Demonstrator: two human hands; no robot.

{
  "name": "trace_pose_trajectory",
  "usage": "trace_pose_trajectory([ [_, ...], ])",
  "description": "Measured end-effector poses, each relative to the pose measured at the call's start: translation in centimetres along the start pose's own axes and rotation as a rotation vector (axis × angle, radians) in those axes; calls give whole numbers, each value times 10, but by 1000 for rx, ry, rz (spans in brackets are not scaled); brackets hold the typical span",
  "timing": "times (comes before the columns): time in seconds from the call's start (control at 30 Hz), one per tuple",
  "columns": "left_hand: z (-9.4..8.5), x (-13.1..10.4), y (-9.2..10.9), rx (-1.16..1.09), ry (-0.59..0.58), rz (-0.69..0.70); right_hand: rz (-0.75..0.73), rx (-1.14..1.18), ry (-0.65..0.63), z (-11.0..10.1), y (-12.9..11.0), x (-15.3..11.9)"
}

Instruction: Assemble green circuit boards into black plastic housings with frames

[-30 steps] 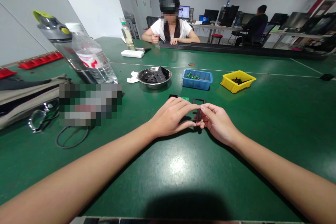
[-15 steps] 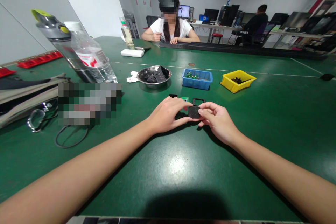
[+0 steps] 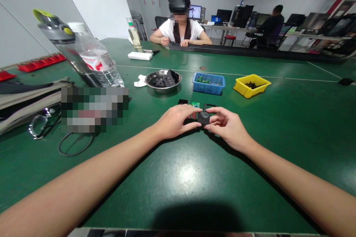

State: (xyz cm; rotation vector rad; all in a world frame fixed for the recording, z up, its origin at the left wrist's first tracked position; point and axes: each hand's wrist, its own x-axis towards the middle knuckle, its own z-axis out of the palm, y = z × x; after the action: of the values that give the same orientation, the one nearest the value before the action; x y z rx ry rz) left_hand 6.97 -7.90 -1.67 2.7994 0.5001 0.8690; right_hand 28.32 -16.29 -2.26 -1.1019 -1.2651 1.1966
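Observation:
A small black square part (image 3: 204, 118) is held just above the green table, between both hands. My left hand (image 3: 178, 120) grips its left side with thumb and fingertips. On the right side, my right hand (image 3: 226, 126) pinches the same part at its top and bottom edges. Just beyond the fingers lie a green circuit board (image 3: 195, 104), a black piece (image 3: 183, 102) and a black frame (image 3: 210, 106), each partly hidden by the hands.
Farther back stand a metal bowl (image 3: 163, 88) of black parts, a blue bin (image 3: 209, 88) with green boards and a yellow bin (image 3: 248, 92) with dark pieces. Bottles (image 3: 96, 61) and glasses (image 3: 39, 126) are at left. A person (image 3: 180, 31) sits opposite.
The black part has shifted slightly left and turned in the fingers. My right thumb has moved from its face to its lower edge.

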Motion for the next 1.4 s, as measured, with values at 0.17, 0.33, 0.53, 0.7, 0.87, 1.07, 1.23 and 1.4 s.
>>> trace_pose_trajectory([
  [0.17, 0, -1, 1, -13, 3, -12, 6, 1, -3, 0, -1, -1],
  [0.33, -1, 0, 2, -24, 9, -16, 7, 10, -4, -1, -1, -1],
  [0.53, -3, 1, 4, -23, 17, -17, 0, 42, 12, 1, -2, -3],
  [0.7, -4, 1, 6, -21, 18, -23, 2, 38, 16, 2, -5, -4],
  [0.87, -4, 1, 6, -18, 19, -24, -4, 25, 17, 1, -4, -4],
  [1.07, -4, 1, 6, -11, 19, -22, -11, 36, 13, 1, -4, -3],
  [1.23, -3, 1, 5, -12, 31, -1, -13, 29, 14, 1, -4, -4],
  [1.4, -4, 1, 6, -9, 33, -6, -20, 29, 17, 0, -3, -4],
])
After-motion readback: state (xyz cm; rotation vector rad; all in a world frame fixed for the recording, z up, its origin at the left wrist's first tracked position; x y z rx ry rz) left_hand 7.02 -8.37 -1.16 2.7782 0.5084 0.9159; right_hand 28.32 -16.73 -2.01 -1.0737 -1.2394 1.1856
